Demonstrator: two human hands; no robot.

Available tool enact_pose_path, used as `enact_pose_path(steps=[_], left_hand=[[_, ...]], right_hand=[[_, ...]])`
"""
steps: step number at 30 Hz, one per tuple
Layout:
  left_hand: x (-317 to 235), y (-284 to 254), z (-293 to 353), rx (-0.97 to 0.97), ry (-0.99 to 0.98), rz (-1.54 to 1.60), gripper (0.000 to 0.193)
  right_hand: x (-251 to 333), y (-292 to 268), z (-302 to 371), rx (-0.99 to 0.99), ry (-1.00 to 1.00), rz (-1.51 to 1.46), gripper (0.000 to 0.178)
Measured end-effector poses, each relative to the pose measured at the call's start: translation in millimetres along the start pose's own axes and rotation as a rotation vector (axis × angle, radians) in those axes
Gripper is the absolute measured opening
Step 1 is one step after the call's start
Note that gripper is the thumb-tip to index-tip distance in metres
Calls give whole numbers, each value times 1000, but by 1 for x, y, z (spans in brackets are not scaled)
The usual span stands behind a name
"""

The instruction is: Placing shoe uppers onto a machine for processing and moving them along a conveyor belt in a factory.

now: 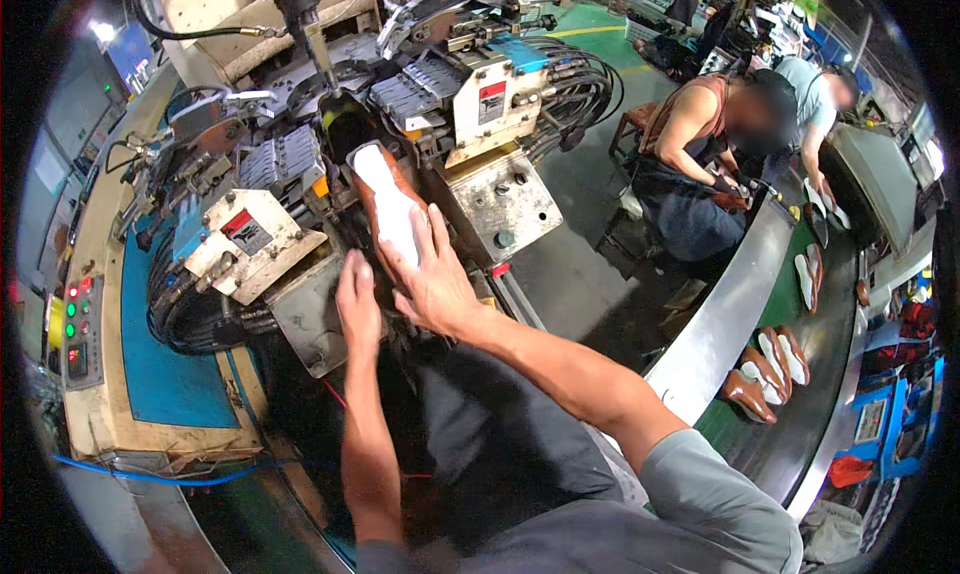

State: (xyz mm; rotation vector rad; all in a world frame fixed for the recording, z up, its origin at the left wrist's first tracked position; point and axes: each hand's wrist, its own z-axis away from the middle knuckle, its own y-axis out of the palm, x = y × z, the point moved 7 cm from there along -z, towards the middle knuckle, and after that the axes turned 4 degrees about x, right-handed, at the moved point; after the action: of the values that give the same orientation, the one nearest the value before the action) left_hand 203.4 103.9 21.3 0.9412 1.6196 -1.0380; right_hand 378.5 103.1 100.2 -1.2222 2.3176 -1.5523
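A brown shoe upper (413, 186) with a white underside (387, 202) lies bottom up in the middle of a machine (345, 109), its far end between the machine's two side assemblies. My right hand (438, 286) lies over the near end, fingers stretched out and spread across the white underside. To the left of the shoe, my left hand (358, 302) is held upright with its fingers extended and nothing visible in them. Whether its fingertips touch the shoe's side I cannot tell. The shoe's near end is partly hidden under my right hand.
Bundles of black hoses (195, 309) hang beside the machine. Left stands a control panel (82, 334) with lit buttons. On the right, several brown-and-white shoes (768, 364) lie on a green conveyor (725, 439) with a metal edge (735, 294). Two co-workers (690, 124) work beyond.
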Motion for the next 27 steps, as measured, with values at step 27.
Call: enact_pose_path(steps=[27], left_hand=[[-104, 67, -133, -66, 551, -617, 83]], right_hand=[[2, 2, -2, -59, -35, -1, 88]])
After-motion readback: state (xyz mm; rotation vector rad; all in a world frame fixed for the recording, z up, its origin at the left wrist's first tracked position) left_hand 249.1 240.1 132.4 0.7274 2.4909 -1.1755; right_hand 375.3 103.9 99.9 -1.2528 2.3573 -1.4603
